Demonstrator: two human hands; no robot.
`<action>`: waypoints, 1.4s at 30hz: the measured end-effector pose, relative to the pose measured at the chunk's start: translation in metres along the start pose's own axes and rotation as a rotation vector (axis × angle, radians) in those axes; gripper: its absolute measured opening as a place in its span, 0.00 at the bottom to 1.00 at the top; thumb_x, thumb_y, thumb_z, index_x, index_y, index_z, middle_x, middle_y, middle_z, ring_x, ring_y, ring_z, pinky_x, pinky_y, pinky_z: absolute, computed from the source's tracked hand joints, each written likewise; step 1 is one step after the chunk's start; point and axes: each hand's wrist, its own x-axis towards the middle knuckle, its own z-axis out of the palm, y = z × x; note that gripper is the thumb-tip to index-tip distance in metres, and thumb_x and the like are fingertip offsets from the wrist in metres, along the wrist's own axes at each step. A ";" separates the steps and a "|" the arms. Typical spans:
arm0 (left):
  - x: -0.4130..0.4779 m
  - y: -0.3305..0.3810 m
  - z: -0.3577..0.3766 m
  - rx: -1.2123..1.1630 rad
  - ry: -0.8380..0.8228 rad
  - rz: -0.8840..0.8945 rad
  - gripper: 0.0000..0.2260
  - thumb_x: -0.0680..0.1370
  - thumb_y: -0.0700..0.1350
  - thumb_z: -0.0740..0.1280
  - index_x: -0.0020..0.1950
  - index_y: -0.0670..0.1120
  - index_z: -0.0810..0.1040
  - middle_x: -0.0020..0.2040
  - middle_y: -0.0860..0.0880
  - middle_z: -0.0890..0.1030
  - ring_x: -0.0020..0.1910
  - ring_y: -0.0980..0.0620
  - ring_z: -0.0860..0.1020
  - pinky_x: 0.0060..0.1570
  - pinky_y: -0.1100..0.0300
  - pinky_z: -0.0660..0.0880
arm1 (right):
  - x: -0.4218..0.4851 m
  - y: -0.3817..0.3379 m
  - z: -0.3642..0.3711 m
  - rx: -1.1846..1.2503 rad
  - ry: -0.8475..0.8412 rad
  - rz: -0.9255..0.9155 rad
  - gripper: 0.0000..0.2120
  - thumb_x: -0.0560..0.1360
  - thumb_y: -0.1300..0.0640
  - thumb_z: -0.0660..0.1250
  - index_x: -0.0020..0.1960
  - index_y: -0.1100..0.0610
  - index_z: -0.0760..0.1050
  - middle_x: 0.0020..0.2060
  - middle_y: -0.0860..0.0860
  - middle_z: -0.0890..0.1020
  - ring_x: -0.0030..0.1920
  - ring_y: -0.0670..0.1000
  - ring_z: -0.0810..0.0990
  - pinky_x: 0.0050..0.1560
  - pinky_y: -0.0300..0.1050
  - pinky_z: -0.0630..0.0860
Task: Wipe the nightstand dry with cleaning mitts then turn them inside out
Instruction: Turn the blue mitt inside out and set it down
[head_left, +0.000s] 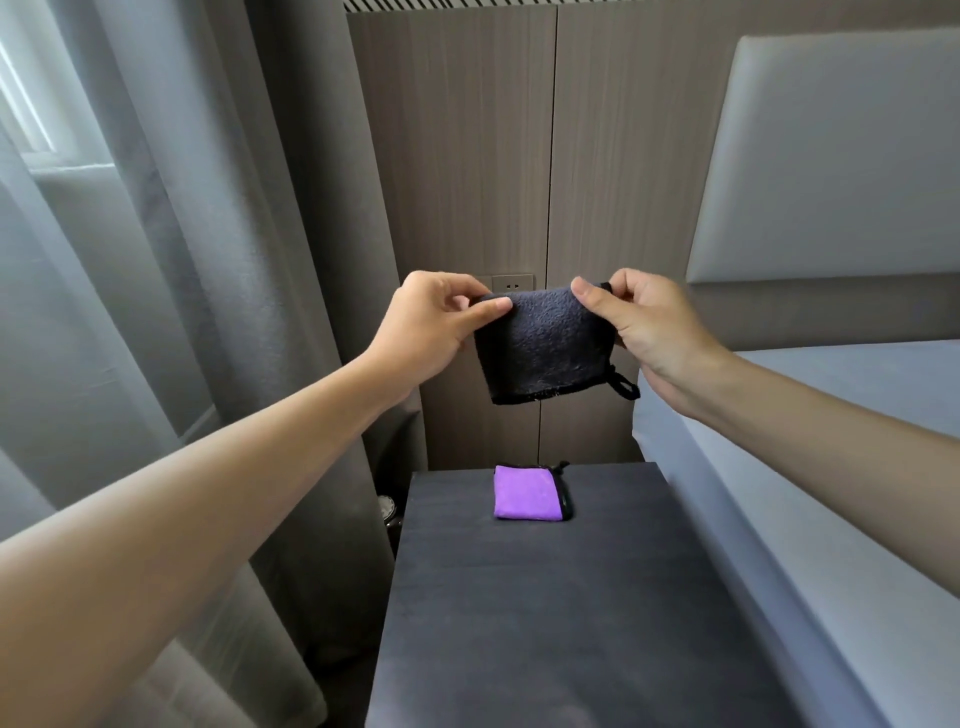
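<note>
Hands raised at chest height over a dark nightstand (571, 597), seen from a head cam looking fwd and down. Left hand (434, 325) and right hand (641, 322) each pinch a top corner of a dark mitt (545, 345), thumb in front, fingers behind, holding it stretched flat between them in the air, well above the tabletop. Its bound edge hangs at the bottom w/ a small loop at the lower right. Dark fleecy side faces the cam; can't tell for sure if that's the inside or the outside.

Second mitt, purple (527, 492) w/ black trim, lies flat near the back of the nightstand, touched by neither hand. Bed (805, 467) sits just right of the stand, grey curtain (234, 260) to the left, wood wall panel w/ a socket (512, 283) behind.

Progress, as a guess: tabletop looks matte and free of visible wet patches, so wiping seems done. Dark mitt may be turned already or abt to be turned. Purple one likely still to be handled, so approx one or two turnings remain
</note>
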 end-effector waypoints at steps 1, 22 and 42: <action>0.000 0.000 0.000 0.032 -0.003 0.012 0.08 0.78 0.49 0.71 0.43 0.46 0.84 0.31 0.55 0.74 0.29 0.62 0.71 0.36 0.68 0.70 | 0.000 0.002 0.002 0.005 0.017 0.014 0.21 0.68 0.40 0.74 0.34 0.51 0.67 0.33 0.50 0.67 0.38 0.51 0.66 0.44 0.49 0.65; -0.030 -0.152 0.024 -0.498 -0.189 -0.820 0.01 0.78 0.37 0.70 0.49 0.40 0.79 0.42 0.45 0.84 0.35 0.52 0.84 0.32 0.58 0.81 | 0.026 0.139 0.104 -0.328 -0.231 0.428 0.05 0.82 0.55 0.64 0.50 0.55 0.73 0.40 0.54 0.76 0.34 0.51 0.74 0.23 0.38 0.69; -0.071 -0.322 0.082 0.343 -0.047 -0.574 0.11 0.82 0.47 0.65 0.62 0.49 0.71 0.45 0.48 0.81 0.42 0.47 0.83 0.40 0.48 0.83 | 0.035 0.308 0.185 -0.593 -0.232 0.475 0.23 0.74 0.56 0.76 0.63 0.59 0.69 0.55 0.54 0.75 0.54 0.53 0.74 0.48 0.44 0.71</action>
